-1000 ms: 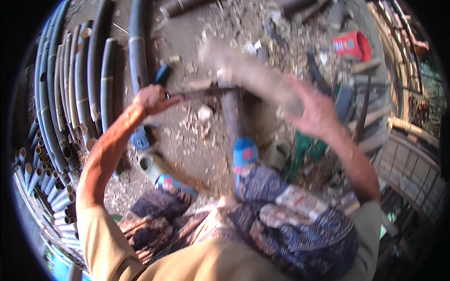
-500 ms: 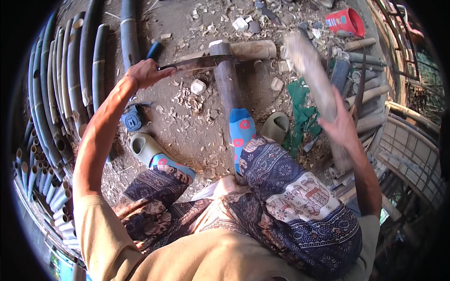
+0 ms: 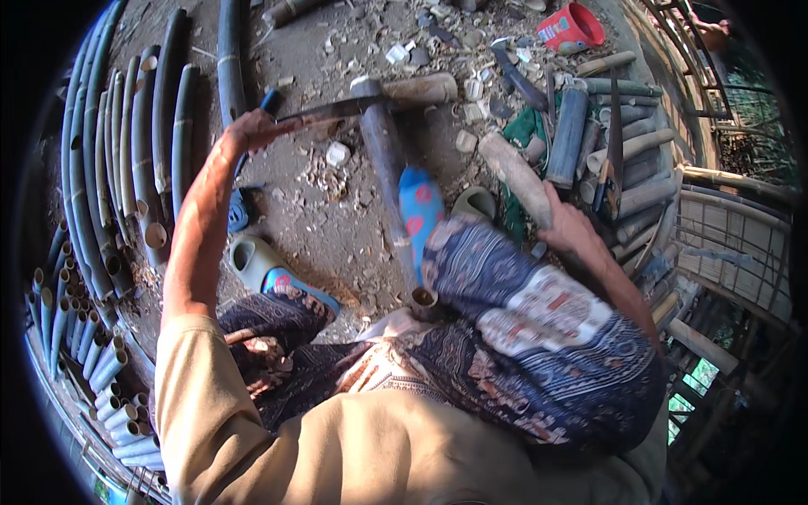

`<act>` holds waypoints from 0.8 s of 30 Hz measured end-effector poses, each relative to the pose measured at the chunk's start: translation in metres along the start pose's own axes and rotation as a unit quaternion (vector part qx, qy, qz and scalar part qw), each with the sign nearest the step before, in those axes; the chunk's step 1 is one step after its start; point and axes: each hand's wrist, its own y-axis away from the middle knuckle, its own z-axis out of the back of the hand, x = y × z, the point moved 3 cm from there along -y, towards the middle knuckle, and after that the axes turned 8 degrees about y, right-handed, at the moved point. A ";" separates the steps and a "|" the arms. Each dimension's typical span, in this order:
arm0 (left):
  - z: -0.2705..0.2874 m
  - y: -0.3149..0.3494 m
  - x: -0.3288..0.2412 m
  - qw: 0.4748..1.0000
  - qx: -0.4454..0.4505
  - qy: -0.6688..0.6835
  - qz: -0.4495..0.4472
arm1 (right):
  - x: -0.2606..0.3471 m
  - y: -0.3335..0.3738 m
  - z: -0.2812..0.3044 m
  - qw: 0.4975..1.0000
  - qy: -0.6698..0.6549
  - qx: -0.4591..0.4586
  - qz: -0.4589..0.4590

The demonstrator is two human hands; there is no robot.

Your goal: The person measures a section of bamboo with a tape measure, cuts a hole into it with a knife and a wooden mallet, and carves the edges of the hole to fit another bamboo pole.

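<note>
here, splitting step: left hand [image 3: 251,133] grips knife [image 3: 332,109], blade on bamboo pole [image 3: 389,177] at upper centre; right hand [image 3: 566,225] clasps wooden club [image 3: 518,177], centre right; next move likely calls for a square blow on the blade

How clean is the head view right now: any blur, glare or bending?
Head view: sharp, no motion blur on the left hand or right hand; hard sunlight bleaches the dirt ground; fisheye bends the bamboo poles at the left rim; corners black.
</note>
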 end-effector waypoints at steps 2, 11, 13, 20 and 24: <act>-0.004 -0.006 -0.011 1.000 0.014 0.006 -0.006 | -0.014 0.006 -0.004 1.000 0.008 0.006 -0.024; 0.012 0.008 -0.028 0.988 0.146 0.041 0.004 | -0.019 0.001 0.023 0.958 -0.285 0.023 0.035; 0.018 0.003 -0.027 0.990 0.138 0.022 0.018 | 0.000 -0.004 0.039 0.935 -0.343 -0.014 0.091; 0.083 -0.028 -0.086 0.964 0.000 -0.241 -0.112 | 0.058 -0.057 0.086 0.886 -0.433 -0.050 0.155; 0.013 0.029 -0.026 0.978 -0.132 -0.092 -0.134 | 0.069 -0.062 0.104 0.866 -0.472 -0.078 0.144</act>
